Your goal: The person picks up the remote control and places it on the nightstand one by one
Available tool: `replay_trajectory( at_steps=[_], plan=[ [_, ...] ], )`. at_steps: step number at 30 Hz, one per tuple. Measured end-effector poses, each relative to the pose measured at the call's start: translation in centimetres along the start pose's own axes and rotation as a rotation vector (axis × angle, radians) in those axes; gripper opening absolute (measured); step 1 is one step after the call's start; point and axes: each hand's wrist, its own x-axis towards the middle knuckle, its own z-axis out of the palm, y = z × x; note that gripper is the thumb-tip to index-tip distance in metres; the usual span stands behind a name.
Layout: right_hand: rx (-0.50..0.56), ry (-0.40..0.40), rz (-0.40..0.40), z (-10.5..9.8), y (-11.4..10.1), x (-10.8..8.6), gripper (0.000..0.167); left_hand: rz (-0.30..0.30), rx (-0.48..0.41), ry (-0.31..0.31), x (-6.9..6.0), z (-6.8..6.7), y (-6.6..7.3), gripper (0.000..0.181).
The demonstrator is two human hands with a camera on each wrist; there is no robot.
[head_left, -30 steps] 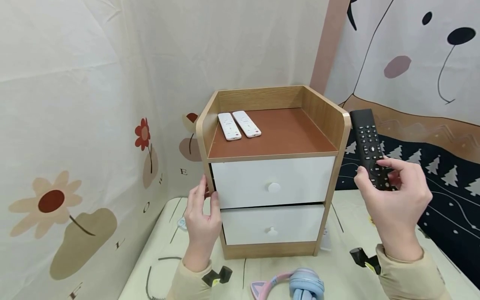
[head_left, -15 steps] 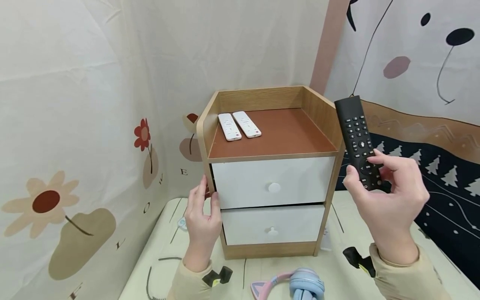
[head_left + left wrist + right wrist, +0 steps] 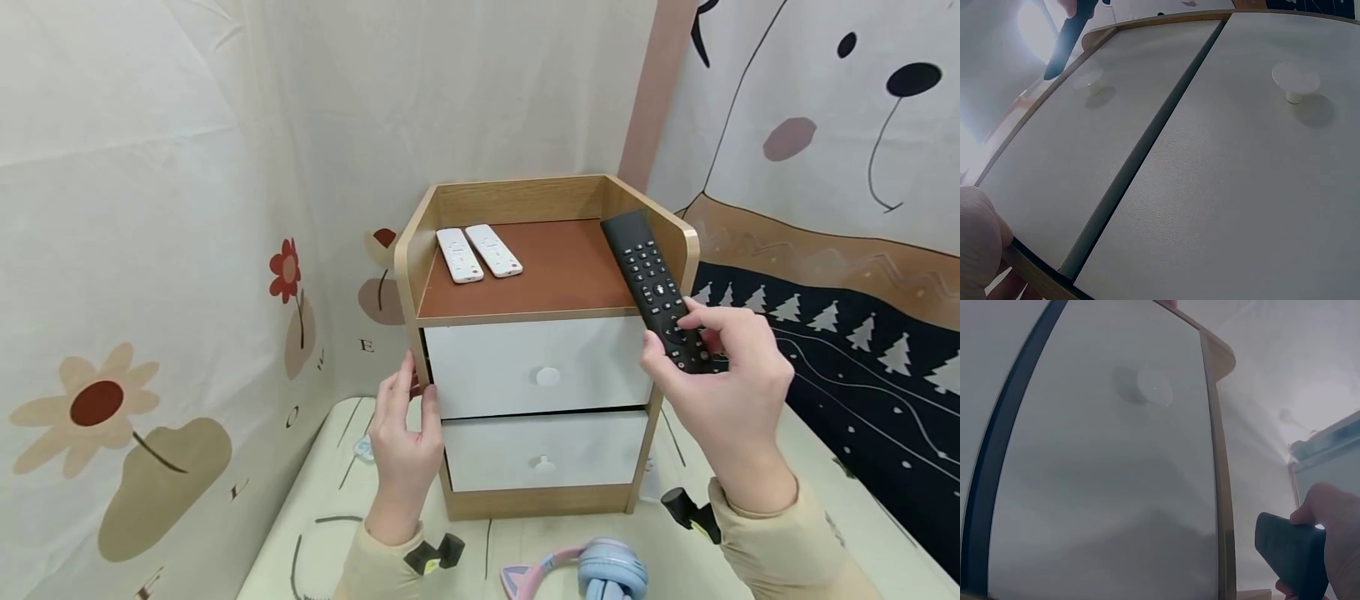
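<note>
A black remote control is pinched at its lower end between the thumb and fingers of my right hand. Its upper end overlaps the right part of the cabinet's top in the head view; whether it touches the cabinet I cannot tell. The small wooden cabinet has two white drawer fronts with round knobs. On its brown top lie two white remotes, side by side at the left. My left hand touches the cabinet's left side, fingers fairly straight along the panel and thumb near the front edge.
Raised wooden sides and a back edge surround the cabinet's top. Blue and pink headphones with a cat ear lie in front of it. Patterned cloth hangs close at the left, with another printed cloth at the right.
My right hand has moved left with the black remote control, from beside the cabinet to its right front edge; the remote now tilts further left. My left hand has stayed in place.
</note>
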Motion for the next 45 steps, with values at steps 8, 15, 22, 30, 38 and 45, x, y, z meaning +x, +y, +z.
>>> replay_trajectory(
  at_steps=[8,15,22,30,38,45],
  plan=[
    [-0.126,-0.103,0.016,0.8,-0.4,1.1,0.03,-0.001,0.002,-0.006,0.2,-0.1,0.2,0.06],
    [-0.197,-0.233,0.055,1.1,-1.3,2.9,0.026,0.002,-0.007,0.003,0.4,0.0,0.1,0.059],
    [-0.245,-0.338,0.111,1.3,-1.8,3.9,0.023,-0.031,-0.027,-0.015,0.3,0.0,0.2,0.057],
    [-0.28,-0.459,0.168,1.9,-2.8,5.0,0.025,-0.078,-0.031,-0.026,-0.1,-0.2,0.2,0.054],
    [-0.355,-0.574,0.151,2.5,-3.7,6.2,0.029,-0.017,-0.032,-0.003,0.0,-0.1,0.1,0.06],
    [-0.386,-0.681,0.12,3.4,-4.4,7.2,0.031,-0.014,-0.031,-0.006,-0.1,-0.1,0.0,0.06]
  ],
)
